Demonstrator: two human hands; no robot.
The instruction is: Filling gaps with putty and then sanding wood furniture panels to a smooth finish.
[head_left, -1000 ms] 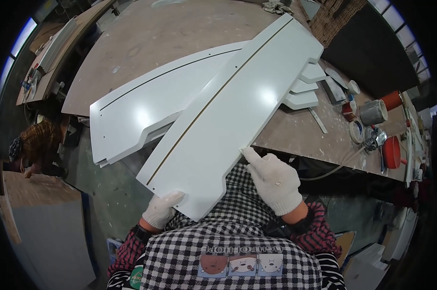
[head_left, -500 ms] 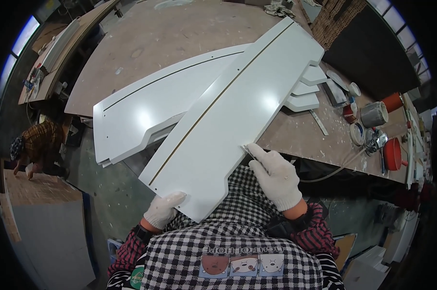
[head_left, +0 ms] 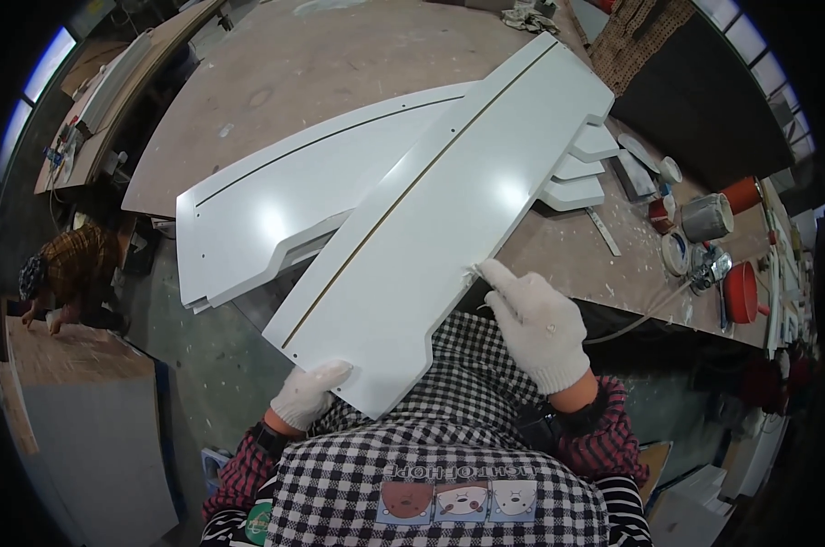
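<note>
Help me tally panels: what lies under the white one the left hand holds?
Under the held panel, other white panels show on both sides, with the table beneath. Their covered parts, and the exact count, cannot be seen.

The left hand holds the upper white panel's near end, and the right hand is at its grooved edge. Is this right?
No: the head view shows the right hand at the edge opposite the groove. The left hand does hold the panel by its near end.

A brown, paint-spotted surface (head_left: 276, 109) spans the far side; grey-green, speckled floor (head_left: 207, 360) lies left; bright, rectangular windows (head_left: 50, 66) stand far left and right.
</note>
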